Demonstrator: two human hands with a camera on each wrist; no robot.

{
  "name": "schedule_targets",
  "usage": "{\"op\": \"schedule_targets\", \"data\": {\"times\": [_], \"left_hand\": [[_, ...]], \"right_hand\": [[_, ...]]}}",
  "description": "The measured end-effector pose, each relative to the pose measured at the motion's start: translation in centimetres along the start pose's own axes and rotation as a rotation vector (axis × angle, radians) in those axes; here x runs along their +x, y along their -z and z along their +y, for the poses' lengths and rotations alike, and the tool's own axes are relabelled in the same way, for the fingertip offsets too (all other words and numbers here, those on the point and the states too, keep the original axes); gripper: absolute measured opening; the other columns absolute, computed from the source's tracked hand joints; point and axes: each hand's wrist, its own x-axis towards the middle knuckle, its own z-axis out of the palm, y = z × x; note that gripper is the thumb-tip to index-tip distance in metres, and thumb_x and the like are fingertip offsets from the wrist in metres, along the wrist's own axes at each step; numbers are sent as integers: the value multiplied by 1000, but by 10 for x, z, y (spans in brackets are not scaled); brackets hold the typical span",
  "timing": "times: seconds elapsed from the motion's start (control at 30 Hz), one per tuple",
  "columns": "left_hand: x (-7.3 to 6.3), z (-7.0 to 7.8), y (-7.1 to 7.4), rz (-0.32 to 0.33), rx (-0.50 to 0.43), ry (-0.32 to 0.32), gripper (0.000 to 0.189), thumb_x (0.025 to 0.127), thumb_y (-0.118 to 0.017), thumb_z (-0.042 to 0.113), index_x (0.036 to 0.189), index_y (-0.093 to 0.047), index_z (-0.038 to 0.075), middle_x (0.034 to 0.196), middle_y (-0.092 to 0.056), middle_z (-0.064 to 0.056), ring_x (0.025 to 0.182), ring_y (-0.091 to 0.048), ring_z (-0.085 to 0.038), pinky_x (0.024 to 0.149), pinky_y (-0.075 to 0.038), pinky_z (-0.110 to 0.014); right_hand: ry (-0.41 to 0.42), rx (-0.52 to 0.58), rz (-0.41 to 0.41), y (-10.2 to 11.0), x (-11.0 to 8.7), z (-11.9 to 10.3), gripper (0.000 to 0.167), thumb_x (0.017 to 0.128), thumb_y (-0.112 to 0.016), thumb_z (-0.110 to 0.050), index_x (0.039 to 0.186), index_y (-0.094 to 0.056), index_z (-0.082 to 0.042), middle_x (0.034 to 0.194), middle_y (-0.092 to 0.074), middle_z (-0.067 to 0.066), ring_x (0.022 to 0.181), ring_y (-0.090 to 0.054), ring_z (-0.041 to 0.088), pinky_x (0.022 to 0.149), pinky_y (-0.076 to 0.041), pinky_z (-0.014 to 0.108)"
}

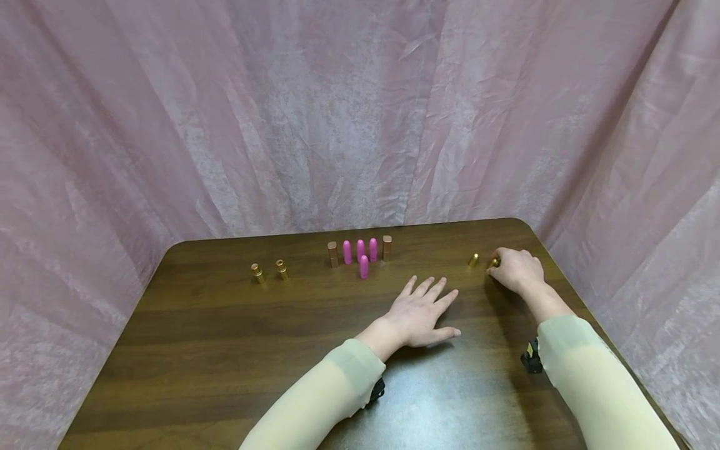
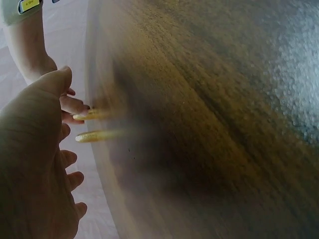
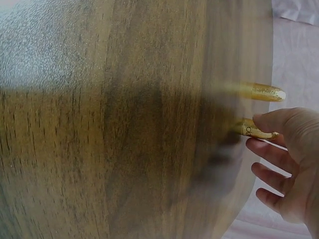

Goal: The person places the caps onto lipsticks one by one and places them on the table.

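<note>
At the table's right side, my right hand (image 1: 515, 270) pinches a gold bullet-shaped lipstick tube (image 3: 253, 129) between thumb and index finger. The tube stands upright at the tabletop, and its other fingers curl loosely below. Just left of it stands a second gold lipstick tube (image 1: 474, 260), untouched. My left hand (image 1: 417, 314) is spread palm down over the middle of the table and holds nothing. Whether its palm touches the wood cannot be told. In the left wrist view both gold tubes appear beyond the left fingers, blurred at their bases.
Several pink bullet-shaped tubes (image 1: 364, 267) stand at the back middle, between two copper-coloured tubes (image 1: 333, 254), with one pink tube in front. Two gold tubes with ringed tops (image 1: 282, 269) stand farther left. A pink curtain (image 1: 337, 125) hangs behind the wooden table (image 1: 197, 350).
</note>
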Motion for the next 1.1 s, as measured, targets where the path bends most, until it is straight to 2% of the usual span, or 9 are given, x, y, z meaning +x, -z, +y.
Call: {"op": "schedule_targets", "data": {"times": [0.3, 0.6, 0.83, 0.97, 1.1], "left_hand": [[-2, 2, 3, 8, 18, -13, 84, 97, -31, 78, 165, -20, 30, 170, -18, -3, 155, -19, -26, 124, -13, -53], [-8, -1, 3, 14, 10, -22, 84, 97, -33, 77, 165, -21, 29, 170, -18, -4, 155, -18, -26, 124, -10, -52], [-16, -6, 4, 25, -7, -30, 84, 97, -33, 78, 165, -22, 29, 170, -17, -4, 155, -16, -26, 124, -7, -52], [-22, -10, 6, 26, -9, -30, 84, 97, -33, 78, 165, -22, 29, 170, -17, -4, 156, -15, -25, 124, -7, -51], [-29, -15, 8, 29, -3, -30, 84, 97, -30, 78, 165, -18, 30, 171, -15, -3, 156, -12, -23, 125, -7, -51]], "right_hand": [[32, -17, 53, 0, -1, 1, 29, 93, -67, -22, 114, -68, -2, 112, -70, 22, 107, -56, 54, 86, -42, 66], [75, 32, 97, -3, -11, 0, 26, 93, -67, -20, 110, -69, 0, 104, -71, 19, 102, -59, 51, 83, -46, 64], [139, 102, 168, -2, -26, -4, 25, 86, -68, -14, 105, -71, 1, 90, -72, 12, 94, -61, 44, 80, -46, 56], [173, 134, 190, -3, -35, -11, 24, 84, -69, -11, 105, -71, 1, 89, -72, 10, 95, -62, 41, 82, -46, 55], [210, 176, 184, -3, -42, -23, 24, 86, -70, -8, 108, -72, 1, 95, -74, 12, 99, -60, 40, 82, -47, 54]]}}
